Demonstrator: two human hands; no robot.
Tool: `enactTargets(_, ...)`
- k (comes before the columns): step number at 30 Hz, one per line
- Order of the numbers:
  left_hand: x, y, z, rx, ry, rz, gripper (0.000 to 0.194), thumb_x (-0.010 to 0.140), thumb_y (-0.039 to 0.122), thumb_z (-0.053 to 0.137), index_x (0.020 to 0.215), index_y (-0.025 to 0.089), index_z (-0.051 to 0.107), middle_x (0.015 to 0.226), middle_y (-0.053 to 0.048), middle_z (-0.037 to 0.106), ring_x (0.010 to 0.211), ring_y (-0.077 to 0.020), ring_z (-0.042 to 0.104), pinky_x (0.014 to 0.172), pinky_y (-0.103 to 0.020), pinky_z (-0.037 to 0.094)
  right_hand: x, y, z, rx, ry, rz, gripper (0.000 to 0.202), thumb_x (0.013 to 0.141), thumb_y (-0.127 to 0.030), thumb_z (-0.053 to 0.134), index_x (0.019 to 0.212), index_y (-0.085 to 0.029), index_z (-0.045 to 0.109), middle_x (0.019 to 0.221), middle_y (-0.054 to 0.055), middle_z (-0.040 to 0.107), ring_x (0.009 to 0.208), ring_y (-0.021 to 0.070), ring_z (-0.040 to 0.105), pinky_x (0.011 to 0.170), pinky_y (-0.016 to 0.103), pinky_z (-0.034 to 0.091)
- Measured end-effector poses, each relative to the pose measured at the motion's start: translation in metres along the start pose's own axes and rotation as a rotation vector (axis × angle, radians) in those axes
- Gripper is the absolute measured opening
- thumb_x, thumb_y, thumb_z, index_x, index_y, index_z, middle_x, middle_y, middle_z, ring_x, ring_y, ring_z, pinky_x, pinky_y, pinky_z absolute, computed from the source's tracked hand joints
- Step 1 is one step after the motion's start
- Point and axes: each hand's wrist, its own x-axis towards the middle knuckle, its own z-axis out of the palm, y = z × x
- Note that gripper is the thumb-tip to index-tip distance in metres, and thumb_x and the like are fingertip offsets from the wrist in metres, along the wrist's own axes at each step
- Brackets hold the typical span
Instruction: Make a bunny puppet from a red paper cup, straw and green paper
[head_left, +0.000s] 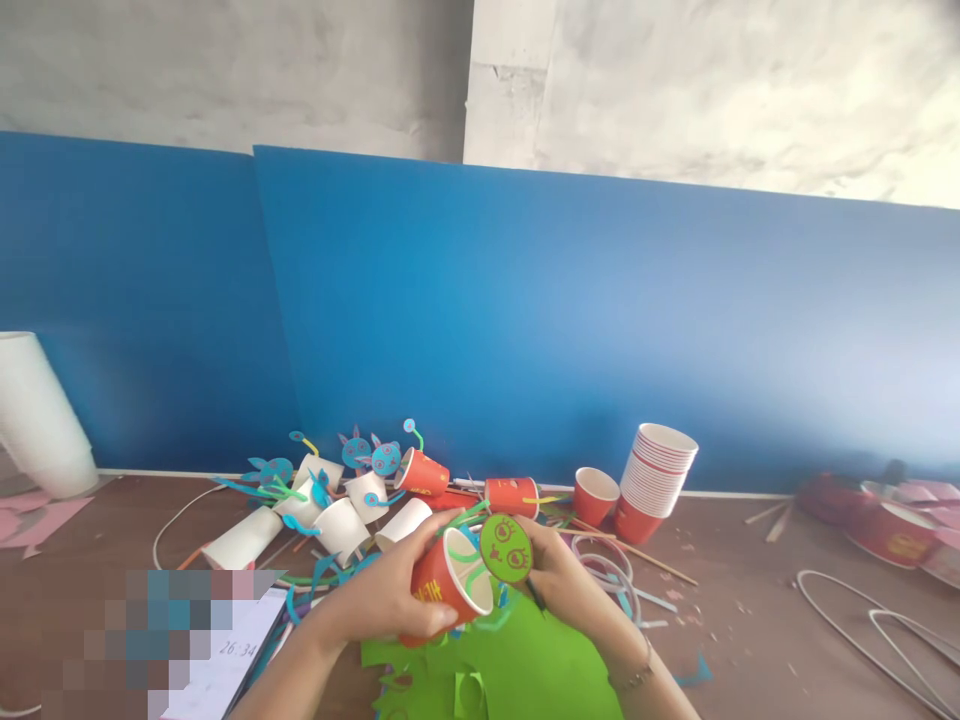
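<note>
My left hand (pixel 409 590) is wrapped round a red paper cup (pixel 441 592), tilted so its white mouth faces right. Green strips show inside the cup. At the cup's rim, my right hand (pixel 559 575) pinches a green paper disc (pixel 506 549) with a face drawn on it in red. Something thin and dark shows by the right fingers; I cannot make out what it is. Below both hands lies green paper (pixel 547 665) with round cut-outs.
White cups with blue paper animal faces (pixel 386 458) lie at the back left. A stack of cups (pixel 658 475) stands back right, beside a single red cup (pixel 596 496). A phone (pixel 225 655) lies front left. White cable (pixel 862 620) loops at the right. A blue partition (pixel 525 320) rises behind.
</note>
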Motion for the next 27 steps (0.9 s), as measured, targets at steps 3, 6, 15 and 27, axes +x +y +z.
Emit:
enactTargets(3, -0.001, 0.002, 0.000, 0.014, 0.012, -0.013, 0.086, 0.063, 0.015, 0.067, 0.140, 0.027, 0.029, 0.127, -0.005, 0.057, 0.122, -0.0299, 0.047, 0.100, -0.039, 0.040, 0.000, 0.001, 0.000, -0.011, 0.011, -0.007, 0.034, 0.067, -0.016, 0.059, 0.101, -0.015, 0.066, 0.084, 0.004, 0.068, 0.069, 0.0162, 0.057, 0.061, 0.025, 0.047)
enactTargets(6, -0.001, 0.004, -0.001, 0.023, 0.017, -0.043, 0.087, 0.064, 0.018, 0.067, 0.141, 0.026, 0.027, 0.128, -0.007, 0.056, 0.123, -0.0312, 0.046, 0.099, -0.040, 0.041, 0.001, -0.001, 0.002, 0.003, 0.010, -0.018, 0.031, 0.068, -0.019, 0.060, 0.098, -0.015, 0.066, 0.081, 0.004, 0.067, 0.068, 0.0161, 0.056, 0.061, 0.026, 0.046)
enactTargets(15, 0.000, 0.003, -0.002, 0.049, 0.022, -0.017, 0.085, 0.064, 0.016, 0.067, 0.140, 0.026, 0.030, 0.126, -0.005, 0.058, 0.119, -0.0287, 0.051, 0.101, -0.039, 0.040, 0.000, 0.001, 0.004, 0.013, 0.009, -0.002, 0.019, 0.069, -0.024, 0.061, 0.083, -0.014, 0.067, 0.065, 0.000, 0.060, 0.059, 0.0134, 0.050, 0.054, 0.023, 0.041)
enactTargets(27, 0.004, 0.000, -0.011, -0.063, 0.189, -0.035, 0.090, 0.064, 0.029, 0.073, 0.141, 0.021, 0.026, 0.138, -0.011, 0.047, 0.121, -0.0305, 0.048, 0.099, -0.040, 0.042, -0.008, 0.020, -0.021, -0.542, 0.121, 0.249, 0.026, 0.069, -0.032, 0.062, 0.093, -0.022, 0.059, 0.059, -0.003, 0.056, 0.053, 0.0146, 0.049, 0.049, 0.024, 0.032)
